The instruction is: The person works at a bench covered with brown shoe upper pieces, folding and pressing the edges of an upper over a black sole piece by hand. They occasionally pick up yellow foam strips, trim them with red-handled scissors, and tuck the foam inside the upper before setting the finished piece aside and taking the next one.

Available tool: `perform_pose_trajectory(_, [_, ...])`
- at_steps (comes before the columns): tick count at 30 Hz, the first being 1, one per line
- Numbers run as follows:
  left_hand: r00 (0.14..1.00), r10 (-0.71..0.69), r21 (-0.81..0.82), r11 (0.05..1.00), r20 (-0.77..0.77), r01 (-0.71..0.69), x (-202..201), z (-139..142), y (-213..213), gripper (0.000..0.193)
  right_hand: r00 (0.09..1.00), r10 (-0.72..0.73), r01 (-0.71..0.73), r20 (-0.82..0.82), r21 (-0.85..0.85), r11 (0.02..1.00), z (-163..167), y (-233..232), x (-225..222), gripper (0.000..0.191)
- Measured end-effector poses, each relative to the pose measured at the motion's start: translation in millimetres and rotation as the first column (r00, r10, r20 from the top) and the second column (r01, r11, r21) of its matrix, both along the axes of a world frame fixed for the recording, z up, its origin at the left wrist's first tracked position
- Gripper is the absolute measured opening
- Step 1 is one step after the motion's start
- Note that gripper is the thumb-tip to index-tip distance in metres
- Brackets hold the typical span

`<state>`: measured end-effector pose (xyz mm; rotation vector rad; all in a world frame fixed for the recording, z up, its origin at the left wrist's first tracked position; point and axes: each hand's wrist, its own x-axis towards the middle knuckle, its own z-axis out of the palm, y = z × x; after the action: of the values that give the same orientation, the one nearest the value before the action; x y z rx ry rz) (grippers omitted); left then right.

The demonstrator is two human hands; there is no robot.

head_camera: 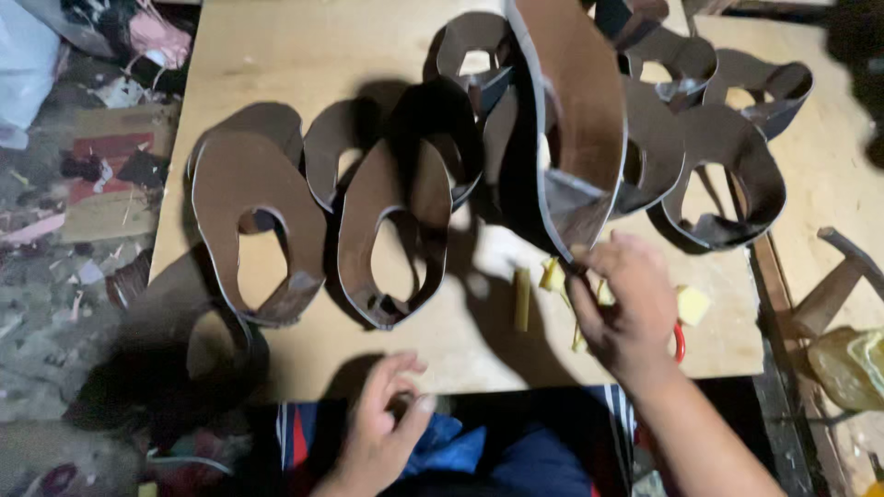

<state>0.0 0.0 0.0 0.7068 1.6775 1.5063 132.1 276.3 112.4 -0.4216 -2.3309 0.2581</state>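
My right hand grips the lower edge of a brown leather shoe upper and holds it raised above the wooden board. My left hand hovers at the board's near edge over my lap, fingers curled and apart, holding nothing that I can see. Several more brown leather uppers lie flat on the board: one at the left, one in the middle, one at the right.
Yellow scraps and a yellow square piece lie on the board near my right hand, with a red loop under it. A hammer-like wooden tool rests at the right. Leather offcuts litter the floor at the left.
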Motion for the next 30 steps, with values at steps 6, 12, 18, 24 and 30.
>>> perform_pose_trajectory(6, [0.857,-0.032,0.247,0.962,0.515,-0.113,34,57,28,0.052,0.994,0.082,-0.080,0.068,-0.034,0.996,-29,-113,46,0.037])
perform_pose_trajectory(12, [0.945,0.177,0.070,0.977,0.274,-0.203,31,77,29,0.044,0.971,0.237,-0.215,0.045,-0.282,0.935,-52,-114,88,0.052])
perform_pose_trajectory(18, [0.677,0.196,0.239,0.971,-0.710,-0.030,17,71,14,0.050,0.778,-0.528,0.578,0.341,-0.057,0.814,-76,-19,120,0.038])
perform_pose_trajectory(24, [0.674,0.200,0.376,0.918,-0.711,0.125,12,61,14,0.064,0.604,-0.522,0.712,0.602,-0.113,0.693,-80,17,124,0.050])
perform_pose_trajectory(30, [0.543,0.267,0.413,0.896,-0.796,0.164,9,53,11,0.061,0.709,-0.413,0.691,0.571,-0.448,0.567,-75,25,130,0.036])
